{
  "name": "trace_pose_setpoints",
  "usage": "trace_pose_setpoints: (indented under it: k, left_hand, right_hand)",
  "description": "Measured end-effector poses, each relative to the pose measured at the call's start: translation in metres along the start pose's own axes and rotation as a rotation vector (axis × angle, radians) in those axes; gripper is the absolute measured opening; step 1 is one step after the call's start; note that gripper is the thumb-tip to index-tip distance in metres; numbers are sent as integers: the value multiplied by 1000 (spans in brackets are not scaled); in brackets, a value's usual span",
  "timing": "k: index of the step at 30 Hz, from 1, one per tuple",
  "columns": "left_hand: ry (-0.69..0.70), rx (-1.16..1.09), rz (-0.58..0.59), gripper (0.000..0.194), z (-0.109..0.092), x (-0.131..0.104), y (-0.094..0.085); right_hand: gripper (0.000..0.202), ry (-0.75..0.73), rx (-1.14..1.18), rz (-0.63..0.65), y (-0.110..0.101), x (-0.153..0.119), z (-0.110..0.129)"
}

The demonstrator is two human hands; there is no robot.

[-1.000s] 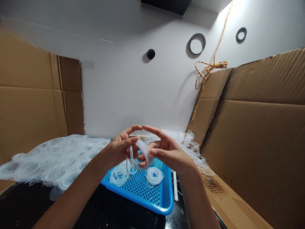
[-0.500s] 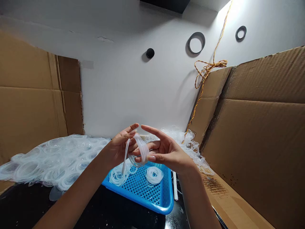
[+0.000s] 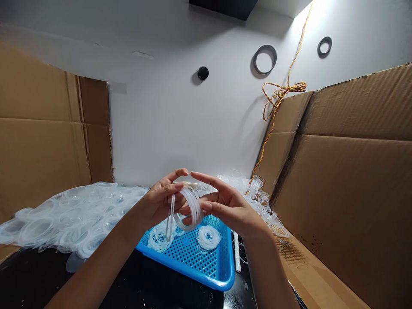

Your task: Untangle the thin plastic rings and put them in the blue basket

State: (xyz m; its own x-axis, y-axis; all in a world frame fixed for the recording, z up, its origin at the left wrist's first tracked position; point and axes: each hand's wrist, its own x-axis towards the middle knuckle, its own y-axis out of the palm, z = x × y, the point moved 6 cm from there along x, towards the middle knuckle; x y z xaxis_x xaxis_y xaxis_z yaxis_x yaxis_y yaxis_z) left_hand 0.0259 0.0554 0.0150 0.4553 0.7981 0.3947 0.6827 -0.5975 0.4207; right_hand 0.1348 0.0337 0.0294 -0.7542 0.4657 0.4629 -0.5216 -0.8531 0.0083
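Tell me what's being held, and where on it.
A bundle of clear rings: the left hand pinches its upper edge, the right hand its side nearest that hand.

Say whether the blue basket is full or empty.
Neither: partly filled. White ring coils lie inside the blue basket, mesh floor showing between them.

There is a pale grey wall [image 3: 180, 111], and at the top right a bright white light [image 3: 318, 17] shines on it. On this wall are one small black knob [image 3: 203, 73], one large dark ring [image 3: 255, 60] and one smaller dark ring [image 3: 319, 47]. Brown cardboard [image 3: 38, 150] stands at the left side, and a creased cardboard panel [image 3: 354, 171] stands at the right. A twisted orange cord [image 3: 264, 141], looped in its middle part, hangs near this panel. Below, the black table surface [image 3: 135, 283] is shiny and has small pale specks.
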Motion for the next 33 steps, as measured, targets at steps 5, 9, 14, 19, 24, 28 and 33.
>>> trace_pose_setpoints:
  k: [5,9,14,19,24,28,33]
  left_hand:
    - [17,-12,208,28,-2,-4,8]
    - [82,59,304,41,-8,-9,11]
    - [143,271,343,27,-12,-13,12]
    - [228,379,320,21,-13,-13,13]
    - [256,372,299,22,-14,-14,13]
    - [215,288,340,25,-14,-15,15]
    - [184,253,321,25,-15,-16,14]
  right_hand:
    - [45,-41,-43,-60,-1,0,4]
    - [49,-32,-88,-122,-5,-1,5]
    - [51,-28,-155,-154,-6,-2,6]
    - [48,-42,-170,-123,-4,-4,9]
    - [47,-59,-164,-94,-4,-5,12]
    - [49,-48,-192,-99,-3,-5,11]
    - [48,-18,-290,-154,-4,-7,9]
